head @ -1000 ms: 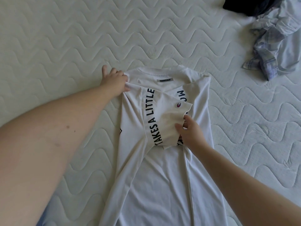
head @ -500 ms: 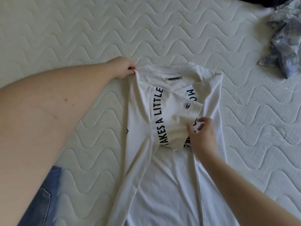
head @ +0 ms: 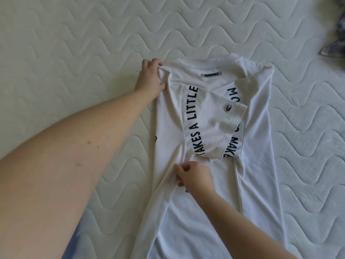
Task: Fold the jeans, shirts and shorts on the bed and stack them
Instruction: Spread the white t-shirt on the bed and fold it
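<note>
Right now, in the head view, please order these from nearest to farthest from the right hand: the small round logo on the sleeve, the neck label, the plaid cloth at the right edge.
From the right hand, low on the white T-shirt:
1. Round logo, on the folded sleeve, up and right of the hand.
2. Neck label, under the collar, farther up.
3. Plaid cloth, at the frame's right edge on the mattress, clearly farthest.
</note>
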`<state>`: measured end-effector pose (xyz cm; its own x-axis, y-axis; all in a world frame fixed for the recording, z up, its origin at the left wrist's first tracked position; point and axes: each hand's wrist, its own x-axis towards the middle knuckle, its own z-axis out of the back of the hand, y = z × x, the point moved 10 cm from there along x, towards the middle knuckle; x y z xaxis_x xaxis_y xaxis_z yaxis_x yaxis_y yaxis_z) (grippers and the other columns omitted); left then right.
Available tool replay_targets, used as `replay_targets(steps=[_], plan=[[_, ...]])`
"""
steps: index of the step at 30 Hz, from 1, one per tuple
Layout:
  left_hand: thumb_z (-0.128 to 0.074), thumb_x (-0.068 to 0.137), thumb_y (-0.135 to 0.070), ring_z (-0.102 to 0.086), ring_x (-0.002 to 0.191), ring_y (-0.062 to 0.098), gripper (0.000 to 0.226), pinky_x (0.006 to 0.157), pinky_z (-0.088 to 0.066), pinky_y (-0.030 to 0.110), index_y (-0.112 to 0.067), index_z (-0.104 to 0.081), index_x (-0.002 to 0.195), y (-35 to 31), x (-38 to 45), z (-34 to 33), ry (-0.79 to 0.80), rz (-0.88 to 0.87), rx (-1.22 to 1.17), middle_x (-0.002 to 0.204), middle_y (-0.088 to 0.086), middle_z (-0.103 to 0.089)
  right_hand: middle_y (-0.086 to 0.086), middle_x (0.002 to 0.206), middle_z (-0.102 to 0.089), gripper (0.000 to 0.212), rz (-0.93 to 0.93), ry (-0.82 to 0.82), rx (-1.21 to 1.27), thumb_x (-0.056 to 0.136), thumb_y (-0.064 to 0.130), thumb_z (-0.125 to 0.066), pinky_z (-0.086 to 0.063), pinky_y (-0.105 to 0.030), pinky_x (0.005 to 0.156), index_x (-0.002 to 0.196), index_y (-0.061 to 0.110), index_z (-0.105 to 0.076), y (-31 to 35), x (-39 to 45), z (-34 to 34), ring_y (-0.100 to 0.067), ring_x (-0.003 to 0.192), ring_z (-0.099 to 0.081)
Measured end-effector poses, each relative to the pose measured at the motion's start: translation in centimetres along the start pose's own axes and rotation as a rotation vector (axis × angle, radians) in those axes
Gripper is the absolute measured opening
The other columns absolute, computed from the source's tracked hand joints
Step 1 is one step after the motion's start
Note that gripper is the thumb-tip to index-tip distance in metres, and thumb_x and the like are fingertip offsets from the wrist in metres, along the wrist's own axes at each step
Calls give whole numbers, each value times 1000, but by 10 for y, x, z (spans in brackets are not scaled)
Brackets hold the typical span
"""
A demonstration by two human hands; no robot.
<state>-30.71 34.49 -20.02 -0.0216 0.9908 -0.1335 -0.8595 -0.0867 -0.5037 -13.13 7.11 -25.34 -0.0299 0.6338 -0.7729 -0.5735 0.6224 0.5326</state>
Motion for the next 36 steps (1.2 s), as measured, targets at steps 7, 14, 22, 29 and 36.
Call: replay_targets(steps=[7,14,22,29,36], plan=[[-77,78,-19,-58,87,24,51,80,-45,30,-9,-48,118,43,-98,-15,35,219,-133,101,6,-55,-3,74,-71,42,23,-80,-267,89,54,-55,-55,-36,66,75,16,-64,2,-5,-2,-24,71,-67],[-65,90,-38,-58,76,25,23,65,-40,31,-19,-52,85,55,-242,-50,231,320,-124,70,-8,-53,0,74,-73,31,-74,-71,-60,89,43,-60,-60,-38,68,94,13,-64,-26,-25,-22,-20,68,-70],[-66,84,-51,-65,90,28,44,75,-52,38,-20,-51,112,81,-445,-64,394,444,-151,98,2,-68,-2,80,-72,21,-106,173,117,92,31,-61,-47,-22,46,98,11,-65,-45,-71,-86,-11,56,-68],[-74,70,-42,-61,96,20,86,69,-43,30,-27,-25,139,94,-535,-80,495,482,-133,117,-11,-54,-5,85,-62,30,-145,321,226,93,39,-61,-44,-23,49,103,12,-67,-74,-120,-139,-11,47,-48],[-67,71,-24,-52,114,6,83,87,-44,14,-29,-27,144,86,-558,-73,470,347,-298,129,-13,-48,-2,105,-72,28,-146,344,321,88,41,-68,-52,-33,92,105,19,-67,-91,-149,-179,-23,103,-65]])
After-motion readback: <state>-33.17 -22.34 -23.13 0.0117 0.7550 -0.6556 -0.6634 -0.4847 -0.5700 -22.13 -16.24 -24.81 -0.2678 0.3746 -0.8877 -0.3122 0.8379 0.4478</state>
